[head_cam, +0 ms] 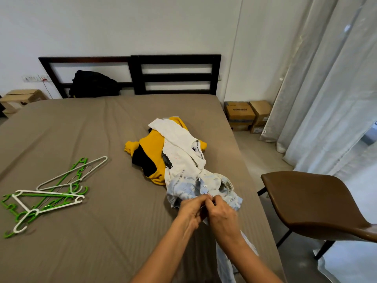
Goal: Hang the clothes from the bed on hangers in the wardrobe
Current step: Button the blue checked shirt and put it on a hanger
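Note:
A light blue checked shirt (189, 186) lies on the brown bed (91, 129) near its right edge. My left hand (191, 209) and my right hand (221, 213) meet over its front, and both pinch the cloth close together. Beyond it lie a white shirt (181, 144) and a yellow and black garment (151, 154) in a heap. Several green and white hangers (47, 193) lie in a loose pile at the left of the bed. The wardrobe is out of view.
A brown chair (314, 203) stands close to the bed's right side. Cardboard boxes (246, 115) sit on the floor by the wall, and curtains (326, 78) hang at the right. A black bag (93, 84) leans on the dark headboard (175, 74).

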